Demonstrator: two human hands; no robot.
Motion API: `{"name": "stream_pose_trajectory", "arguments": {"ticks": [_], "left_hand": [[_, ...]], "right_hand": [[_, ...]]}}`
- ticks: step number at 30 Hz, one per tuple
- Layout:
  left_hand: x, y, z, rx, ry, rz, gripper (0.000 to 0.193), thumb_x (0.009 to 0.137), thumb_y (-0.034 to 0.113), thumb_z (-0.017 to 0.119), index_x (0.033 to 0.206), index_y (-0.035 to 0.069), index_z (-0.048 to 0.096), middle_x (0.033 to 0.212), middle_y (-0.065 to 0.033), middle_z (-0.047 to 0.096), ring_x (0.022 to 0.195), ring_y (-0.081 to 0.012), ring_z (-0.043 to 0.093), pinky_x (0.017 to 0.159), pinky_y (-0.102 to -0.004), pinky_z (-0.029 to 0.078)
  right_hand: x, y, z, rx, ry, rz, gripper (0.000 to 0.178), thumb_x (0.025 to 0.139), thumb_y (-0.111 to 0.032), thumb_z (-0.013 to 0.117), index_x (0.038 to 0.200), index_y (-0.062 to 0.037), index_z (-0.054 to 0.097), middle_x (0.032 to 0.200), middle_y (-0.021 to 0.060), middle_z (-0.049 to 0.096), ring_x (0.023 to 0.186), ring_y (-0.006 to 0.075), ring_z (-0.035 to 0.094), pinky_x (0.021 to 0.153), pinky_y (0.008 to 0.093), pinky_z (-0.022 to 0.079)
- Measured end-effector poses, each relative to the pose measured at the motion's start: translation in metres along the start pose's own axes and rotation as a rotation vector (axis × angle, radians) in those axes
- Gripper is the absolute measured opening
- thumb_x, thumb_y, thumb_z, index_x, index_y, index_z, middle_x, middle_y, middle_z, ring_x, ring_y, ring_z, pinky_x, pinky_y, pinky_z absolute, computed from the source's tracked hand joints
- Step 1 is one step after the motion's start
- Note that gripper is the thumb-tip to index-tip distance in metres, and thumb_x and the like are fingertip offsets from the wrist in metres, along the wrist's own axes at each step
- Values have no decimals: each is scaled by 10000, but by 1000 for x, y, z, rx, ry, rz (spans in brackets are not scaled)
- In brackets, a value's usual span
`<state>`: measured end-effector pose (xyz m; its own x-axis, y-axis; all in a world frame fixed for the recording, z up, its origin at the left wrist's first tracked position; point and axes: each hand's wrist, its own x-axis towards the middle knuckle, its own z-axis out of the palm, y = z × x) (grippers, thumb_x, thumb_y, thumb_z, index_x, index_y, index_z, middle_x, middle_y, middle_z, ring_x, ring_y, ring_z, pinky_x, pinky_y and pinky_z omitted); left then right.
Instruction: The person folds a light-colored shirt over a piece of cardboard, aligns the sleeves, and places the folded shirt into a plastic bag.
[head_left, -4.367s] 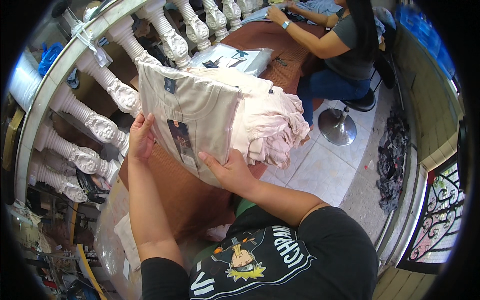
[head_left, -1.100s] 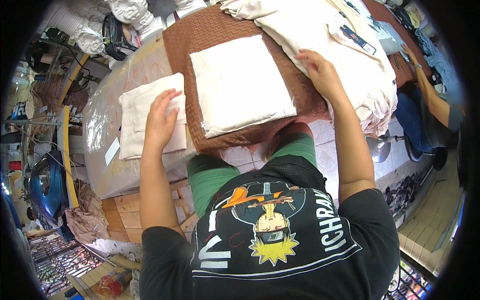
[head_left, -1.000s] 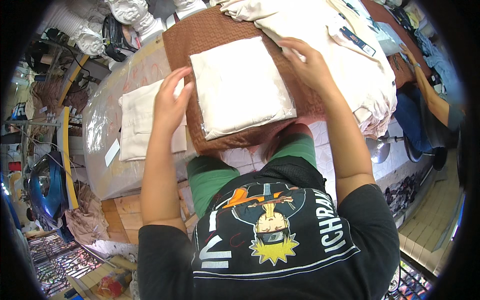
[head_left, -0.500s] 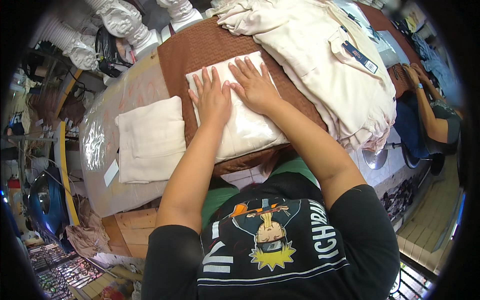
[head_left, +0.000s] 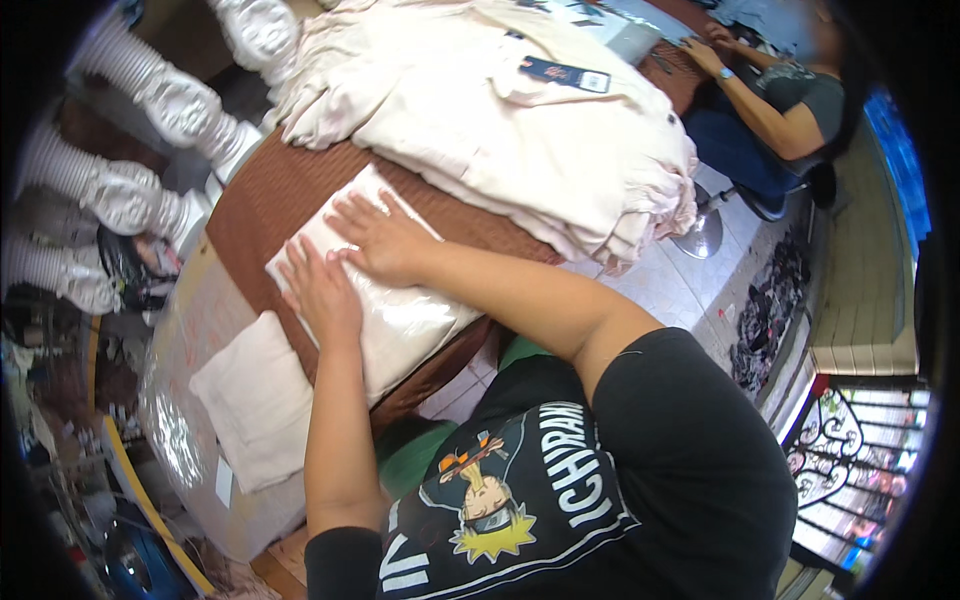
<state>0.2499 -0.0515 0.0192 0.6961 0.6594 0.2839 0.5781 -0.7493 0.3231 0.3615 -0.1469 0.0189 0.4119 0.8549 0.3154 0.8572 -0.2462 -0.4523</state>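
Note:
A cream folded garment in a clear plastic bag (head_left: 410, 315) lies on a brown textured cloth (head_left: 262, 205). My left hand (head_left: 322, 290) rests flat on its far left part, fingers spread. Beside it, my right hand (head_left: 385, 240) presses flat near the far edge, fingers also apart, the two thumbs close together. Neither hand grips anything. To the left is a second folded cream garment (head_left: 262, 400), without a visible bag. Beyond my right hand spreads a large pile of cream garments (head_left: 470, 120), with a dark hang tag (head_left: 565, 75) on top.
The table's left part has a clear plastic cover (head_left: 175, 390) with a small white card (head_left: 224, 482). Ornate white columns (head_left: 185, 105) stand at the far left. A co-worker (head_left: 780, 110) sits at the far right. Dark scraps (head_left: 770, 315) lie on the floor at right.
The view has turned to the right, so the table and garments appear shifted left and tilted. Both hands stay flat on the bagged garment.

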Motion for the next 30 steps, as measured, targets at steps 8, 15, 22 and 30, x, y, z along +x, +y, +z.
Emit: {"name": "stream_pose_trajectory", "arguments": {"ticks": [8,15,22,30], "left_hand": [[-1,6,-7,30,-58,-11,557,1001,390,324,1481,112,272,1561,-117,178,1430,-388,126,1102,-600,129],[-3,9,-47,-114,-210,-34,607,983,433,389,1488,124,253,1570,-106,147,1446,-340,94,1104,-609,96],[-71,15,-36,15,-264,189,621,971,386,439,1494,124,231,1571,-118,131,1446,-356,72,1105,-607,80],[-90,20,-78,-84,-219,378,590,870,277,625,1390,87,423,1506,-119,296,1422,-382,156,1097,-600,141]], "right_hand": [[-2,0,-4,21,-12,-4,596,964,-445,362,1457,-112,321,1532,129,254,1433,299,183,1142,528,117],[-9,-2,-45,125,-71,20,601,944,-421,461,1411,-51,385,1514,171,270,1426,331,188,1127,558,145],[-77,-1,-36,-40,-63,-50,616,922,-445,488,1401,-66,405,1489,164,325,1405,342,238,1113,560,194],[-99,-6,-74,83,20,-80,600,887,-429,566,1349,-59,469,1439,176,392,1378,348,290,1106,538,240]]}}
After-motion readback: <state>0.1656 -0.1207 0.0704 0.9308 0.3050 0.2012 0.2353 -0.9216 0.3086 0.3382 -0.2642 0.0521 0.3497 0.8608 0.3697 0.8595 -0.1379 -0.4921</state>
